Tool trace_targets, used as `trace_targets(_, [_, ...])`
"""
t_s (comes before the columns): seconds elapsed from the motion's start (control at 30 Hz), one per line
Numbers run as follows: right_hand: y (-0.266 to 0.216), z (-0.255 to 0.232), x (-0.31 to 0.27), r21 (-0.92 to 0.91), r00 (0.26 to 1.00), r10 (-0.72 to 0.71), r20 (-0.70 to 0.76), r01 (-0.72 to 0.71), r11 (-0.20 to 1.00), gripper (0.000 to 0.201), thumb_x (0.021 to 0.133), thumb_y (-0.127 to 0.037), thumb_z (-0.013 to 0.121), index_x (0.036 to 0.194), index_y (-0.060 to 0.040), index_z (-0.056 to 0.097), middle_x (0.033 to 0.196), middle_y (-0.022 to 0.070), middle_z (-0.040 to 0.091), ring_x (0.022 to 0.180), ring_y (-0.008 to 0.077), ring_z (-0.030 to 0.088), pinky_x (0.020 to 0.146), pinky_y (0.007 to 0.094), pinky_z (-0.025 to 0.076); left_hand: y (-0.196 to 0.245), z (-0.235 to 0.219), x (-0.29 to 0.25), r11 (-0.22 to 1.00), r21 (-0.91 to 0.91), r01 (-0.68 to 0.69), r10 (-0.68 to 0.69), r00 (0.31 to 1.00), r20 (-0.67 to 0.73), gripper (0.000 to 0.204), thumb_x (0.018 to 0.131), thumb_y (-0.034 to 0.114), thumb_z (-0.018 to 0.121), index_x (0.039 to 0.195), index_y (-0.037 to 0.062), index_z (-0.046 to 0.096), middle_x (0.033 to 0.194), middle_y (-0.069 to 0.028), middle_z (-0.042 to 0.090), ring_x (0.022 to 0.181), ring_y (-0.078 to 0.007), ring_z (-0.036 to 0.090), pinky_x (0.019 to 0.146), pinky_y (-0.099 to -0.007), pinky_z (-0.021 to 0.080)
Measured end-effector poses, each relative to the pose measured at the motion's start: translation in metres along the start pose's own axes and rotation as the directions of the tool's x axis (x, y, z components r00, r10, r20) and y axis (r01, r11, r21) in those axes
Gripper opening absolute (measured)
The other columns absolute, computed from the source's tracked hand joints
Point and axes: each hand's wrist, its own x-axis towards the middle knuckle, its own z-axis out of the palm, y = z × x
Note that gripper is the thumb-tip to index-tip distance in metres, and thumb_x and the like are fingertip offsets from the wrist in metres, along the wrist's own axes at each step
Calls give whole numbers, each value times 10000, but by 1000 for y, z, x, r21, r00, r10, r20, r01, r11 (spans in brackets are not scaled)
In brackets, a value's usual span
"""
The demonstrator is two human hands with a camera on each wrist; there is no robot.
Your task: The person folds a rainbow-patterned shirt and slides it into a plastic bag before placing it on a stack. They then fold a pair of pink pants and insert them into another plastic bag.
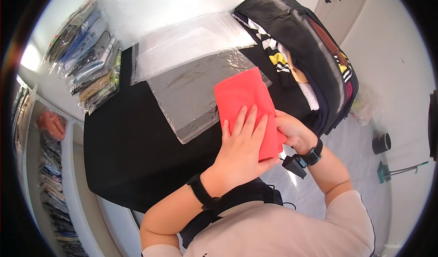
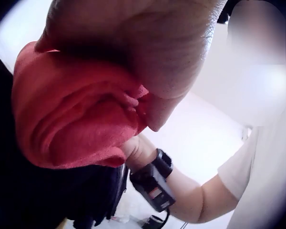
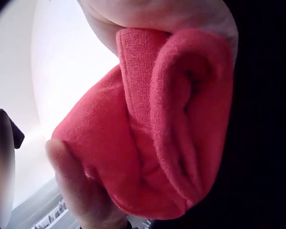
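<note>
A folded red cloth (image 1: 246, 108) lies at the near right edge of the black-covered table (image 1: 123, 152), its long axis running from that edge away toward the far side, slightly tilted to the left. Its near end overhangs the table edge; its far end rests on the corner of a clear plastic bag (image 1: 187, 92) that lies flat on the table top.

The left hand (image 1: 242, 143) lies flat on the near half of the cloth, fingers straight and a little spread, pointing along the cloth's length and pressing it down. The right hand (image 1: 294, 131) is at the cloth's right near corner, its fingers curled around the folded edge; the right wrist view shows the rolled layers of the cloth (image 3: 157, 129) gripped from the side.

More clear bags (image 1: 191, 40) are stacked toward the far edge. A pile of folded clothes (image 1: 301, 51) fills the right far corner, and bagged garments (image 1: 89, 51) lie beyond the left far corner.
</note>
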Motion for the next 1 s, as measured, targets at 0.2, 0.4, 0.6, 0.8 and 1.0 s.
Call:
trace_targets(0.2, [5,13,-17,473,993,-27,111,-29,881,615,855,-102,625,1386,-44,320,1330,136,455,1215,219,476,982,379,437,2,1,-1,998,67,-13,9,999,48,895,708,471,707,1381,24,322,1443,-256,217,1362,-424,155,1010,-659,205])
trace_targets(0.4, [15,19,-23,-29,973,-229,19,230,973,652,812,-19,617,1385,-31,306,1301,124,482,1169,190,512,969,339,434,-43,-33,-6,869,-486,-96,118,993,16,563,796,311,689,1254,46,496,1380,-231,369,1275,-375,374,1051,-432,305])
trace_targets(0.6, [-7,13,-48,-94,937,-323,-131,313,945,604,787,34,546,1354,2,341,1259,123,516,1120,196,546,947,330,450,-94,-46,-30,943,306,129,-134,991,-3,400,856,272,602,1207,86,553,1342,-276,387,1251,-393,377,1016,-448,341])
trace_targets(0.8, [-25,26,-73,-156,903,-404,-144,383,911,652,792,23,538,1393,-11,289,1294,128,481,1135,198,534,941,325,452,-103,-40,-30,924,319,209,-215,976,-15,439,859,269,597,1243,75,510,1305,-224,443,1190,-360,434,964,-441,392])
trace_targets(1.0, [-25,39,-78,-288,929,-354,-108,312,905,644,795,8,569,1384,-17,310,1250,95,520,1120,154,526,922,302,447,-113,-47,-25,943,278,184,-140,975,-172,407,818,76,568,1215,2,517,1190,-147,558,1074,-304,521,912,-364,438])
